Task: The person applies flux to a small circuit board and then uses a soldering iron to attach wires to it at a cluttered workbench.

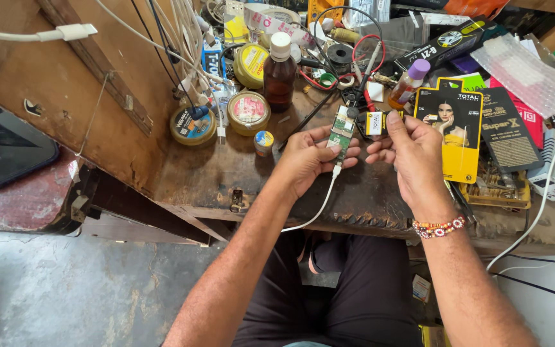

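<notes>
We see a worn wooden surface (213, 173) crowded with tins, cables and packets. On its right side lies a yellow battery package (457, 138), and near the middle stands a brown glass bottle (280, 74) with a white cap. Above the surface's front edge, our left hand (306, 160) has its grip closed on a narrow green circuit board (340, 132), with a white cable (319, 205) hanging from the board's lower end. Just beside it, our right hand (412, 154) pinches a small yellow-and-black battery (374, 122) in its fingertips.
</notes>
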